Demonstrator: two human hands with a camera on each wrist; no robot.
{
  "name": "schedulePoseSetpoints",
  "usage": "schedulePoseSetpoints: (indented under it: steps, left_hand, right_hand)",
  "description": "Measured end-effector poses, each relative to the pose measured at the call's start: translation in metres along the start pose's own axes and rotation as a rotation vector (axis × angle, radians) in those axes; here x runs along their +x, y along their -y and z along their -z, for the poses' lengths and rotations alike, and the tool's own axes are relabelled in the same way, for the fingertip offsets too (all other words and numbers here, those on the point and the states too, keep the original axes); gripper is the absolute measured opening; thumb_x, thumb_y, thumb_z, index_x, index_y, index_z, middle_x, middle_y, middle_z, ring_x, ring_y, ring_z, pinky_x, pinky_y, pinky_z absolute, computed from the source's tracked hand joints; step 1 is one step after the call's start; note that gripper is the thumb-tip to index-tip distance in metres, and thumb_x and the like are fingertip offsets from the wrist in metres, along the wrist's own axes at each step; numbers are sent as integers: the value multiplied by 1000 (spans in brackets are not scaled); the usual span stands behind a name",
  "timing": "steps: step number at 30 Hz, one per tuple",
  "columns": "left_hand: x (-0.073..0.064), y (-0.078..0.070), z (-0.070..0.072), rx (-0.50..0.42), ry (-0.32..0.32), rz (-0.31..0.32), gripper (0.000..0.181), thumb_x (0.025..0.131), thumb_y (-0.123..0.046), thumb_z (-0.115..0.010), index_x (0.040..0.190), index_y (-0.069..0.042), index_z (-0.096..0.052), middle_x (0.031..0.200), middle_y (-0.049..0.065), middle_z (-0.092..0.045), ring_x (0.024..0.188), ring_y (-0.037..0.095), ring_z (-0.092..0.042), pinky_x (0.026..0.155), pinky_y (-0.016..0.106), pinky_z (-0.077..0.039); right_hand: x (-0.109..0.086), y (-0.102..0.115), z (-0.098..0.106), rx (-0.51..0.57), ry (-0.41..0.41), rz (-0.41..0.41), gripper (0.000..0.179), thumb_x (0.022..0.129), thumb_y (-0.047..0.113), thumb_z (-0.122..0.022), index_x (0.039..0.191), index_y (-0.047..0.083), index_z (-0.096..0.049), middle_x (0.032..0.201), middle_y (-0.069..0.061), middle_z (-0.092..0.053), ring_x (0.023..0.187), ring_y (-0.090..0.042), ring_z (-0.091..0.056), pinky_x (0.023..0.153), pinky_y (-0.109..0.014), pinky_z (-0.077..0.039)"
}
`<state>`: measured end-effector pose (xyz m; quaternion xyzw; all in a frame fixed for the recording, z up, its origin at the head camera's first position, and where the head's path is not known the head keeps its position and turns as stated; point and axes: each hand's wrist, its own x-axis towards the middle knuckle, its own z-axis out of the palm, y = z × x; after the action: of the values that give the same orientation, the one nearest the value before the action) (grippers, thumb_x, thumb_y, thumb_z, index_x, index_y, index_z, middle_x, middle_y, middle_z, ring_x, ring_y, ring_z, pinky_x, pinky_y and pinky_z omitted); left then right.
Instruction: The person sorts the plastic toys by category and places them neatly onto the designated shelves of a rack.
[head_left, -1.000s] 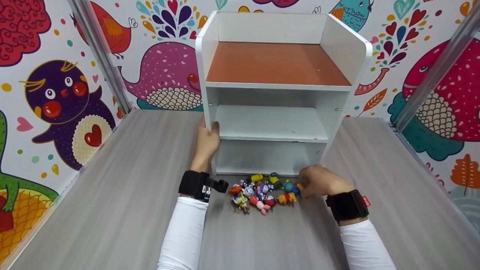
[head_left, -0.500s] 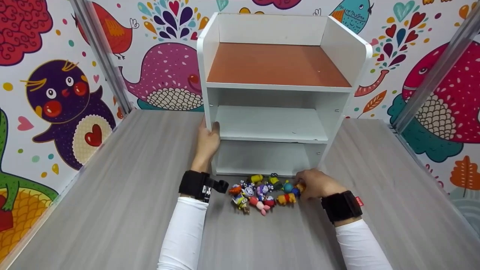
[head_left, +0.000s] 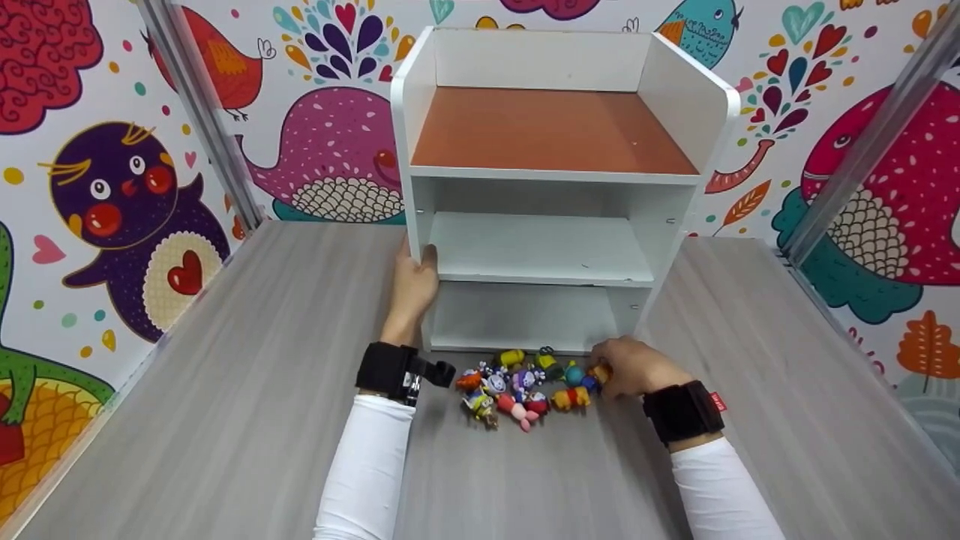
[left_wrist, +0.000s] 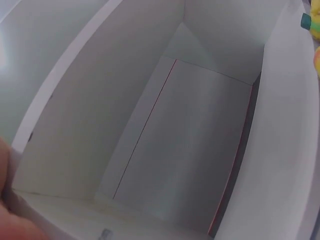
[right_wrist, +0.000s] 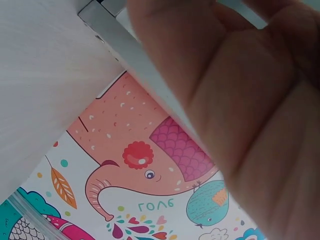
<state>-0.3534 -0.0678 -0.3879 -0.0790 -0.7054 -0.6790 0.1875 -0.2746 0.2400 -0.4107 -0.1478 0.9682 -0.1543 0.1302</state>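
A white shelf unit (head_left: 525,283) with an orange-brown top board stands at the back. My left hand (head_left: 412,289) grips its left side panel, thumb at the front edge, the other fingers hidden behind. In the left wrist view only part of that hand (left_wrist: 15,220) shows at the panel. Before the lowest shelf lies a pile of small toy figurines, among them a pink one (head_left: 517,411) and a red-and-yellow bear (head_left: 572,398). My right hand (head_left: 641,366) is at the pile's right end, bent fingers right at an orange figurine (head_left: 600,373); I cannot tell whether it pinches it.
Printed walls (head_left: 885,187) with cartoon animals stand behind and on both sides, with metal posts (head_left: 202,112) at the corners. The grey wood-grain tabletop (head_left: 247,420) extends around the unit. In the left wrist view, yellow toys (left_wrist: 315,25) show at the right edge.
Over the last second my right hand shifts slightly left, closer in against the pile's right end, then stays there. My left hand keeps its grip on the shelf unit.
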Motion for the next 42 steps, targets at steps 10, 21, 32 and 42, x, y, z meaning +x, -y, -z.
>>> schedulePoseSetpoints:
  steps: [10,21,32,42]
  left_hand:
    - [1,1,1,5,7,-16,56,102,-2,-38,157,0,-27,161,21,-33,153,34,-25,127,50,-18]
    - [1,-1,0,2,-6,-21,55,101,-2,-39,156,0,-29,160,21,-35,152,34,-25,127,49,-19]
    - [0,1,0,8,-1,-7,55,103,-4,-39,157,-1,-28,160,20,-34,152,33,-25,127,50,-19]
    - [-1,0,1,11,-4,-2,55,103,-4,-40,156,-1,-29,160,21,-34,153,33,-25,127,49,-18]
  right_hand:
    - [0,-3,8,-45,-96,18,35,71,-6,-77,103,6,-70,93,-9,-66,82,-25,-57,75,-42,-54]
    - [2,-3,9,16,-144,68,34,75,-2,-79,104,8,-65,84,-8,-61,75,-22,-54,65,-33,-48]
    - [2,-3,6,13,-150,75,31,77,1,-78,103,10,-63,83,-6,-60,74,-22,-53,64,-32,-45]
    - [5,-4,7,45,-244,187,37,68,-8,-73,100,7,-66,84,-6,-64,77,-21,-55,68,-35,-49]
